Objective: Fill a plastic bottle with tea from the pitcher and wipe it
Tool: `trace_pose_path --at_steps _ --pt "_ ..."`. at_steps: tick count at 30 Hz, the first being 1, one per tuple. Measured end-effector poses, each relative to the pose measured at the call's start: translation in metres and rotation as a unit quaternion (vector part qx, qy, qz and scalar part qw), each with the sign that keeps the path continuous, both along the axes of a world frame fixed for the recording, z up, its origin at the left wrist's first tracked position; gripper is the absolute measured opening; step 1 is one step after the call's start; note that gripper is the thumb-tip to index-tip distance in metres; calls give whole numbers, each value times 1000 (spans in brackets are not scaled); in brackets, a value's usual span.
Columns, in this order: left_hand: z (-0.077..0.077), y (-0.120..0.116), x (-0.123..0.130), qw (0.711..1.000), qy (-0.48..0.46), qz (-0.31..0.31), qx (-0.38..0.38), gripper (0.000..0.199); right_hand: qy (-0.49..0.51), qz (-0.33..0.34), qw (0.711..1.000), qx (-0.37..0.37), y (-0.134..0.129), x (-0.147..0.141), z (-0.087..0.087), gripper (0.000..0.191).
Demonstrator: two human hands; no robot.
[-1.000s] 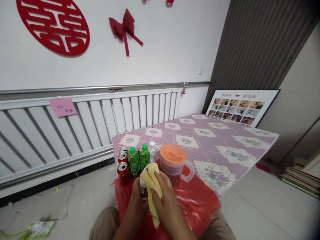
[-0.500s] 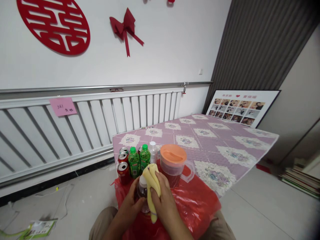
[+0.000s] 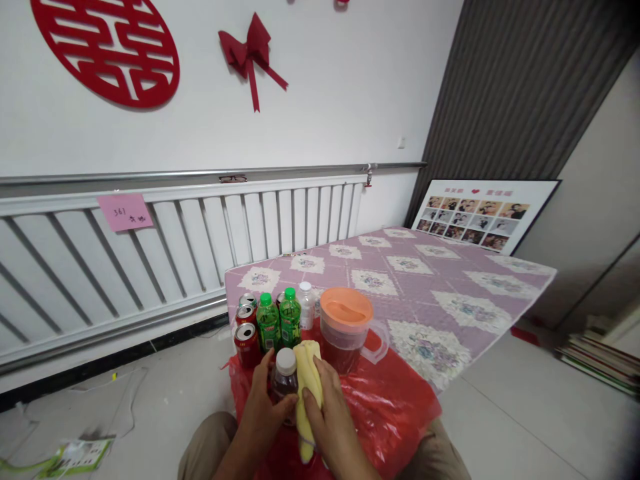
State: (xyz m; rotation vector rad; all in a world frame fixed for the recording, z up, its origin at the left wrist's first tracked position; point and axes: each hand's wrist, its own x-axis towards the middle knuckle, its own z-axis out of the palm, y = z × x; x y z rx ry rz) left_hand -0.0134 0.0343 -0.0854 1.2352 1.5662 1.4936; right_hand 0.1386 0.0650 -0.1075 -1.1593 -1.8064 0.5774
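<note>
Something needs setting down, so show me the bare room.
Free: red plastic right of the right hand, in front of the pitcher; floral cover between pitcher and photo board. Crowded: left side, with cans, green-capped bottles and the held bottle.

Clock centred on the white-capped bottle (image 3: 285, 383). Four bottles in all: that one, two green-capped bottles (image 3: 269, 327) near twelve, one clear bottle (image 3: 306, 310) just past twelve. Four cans (image 3: 247, 348) visible: three between ten and eleven, a fourth mostly hidden near twelve. One lidded jug (image 3: 346, 327), between one and two. One yellow cloth (image 3: 309, 387), at three. Two hands: left hand (image 3: 264, 403) near nine, right hand (image 3: 327, 403) near four. One red plastic sheet (image 3: 395, 413), toward four. Farther out: one bow (image 3: 247, 50) near twelve, one round red emblem (image 3: 117, 57) at eleven, one pink note (image 3: 125, 213) between ten and eleven.
</note>
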Motion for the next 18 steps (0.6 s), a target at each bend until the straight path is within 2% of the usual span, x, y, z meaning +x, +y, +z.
trace_pose_path --at_steps 4,8,12,15,18 --pt "7 4 -8 998 50 -43 -5 73 -11 -4 1000 2 -1 1 0 52" --pt "14 5 -5 997 10 -76 -23 70 -26 -1 1000 3 -2 2 -2 52" --pt "14 5 3 998 -7 -46 -33 68 -26 -5 1000 15 -5 4 -4 51" --pt "6 6 6 999 1 -8 -32 70 -31 -1 999 19 -8 6 -2 50" --pt "-3 8 7 1000 -5 -11 -10 79 -35 0 999 15 -9 8 0 49"
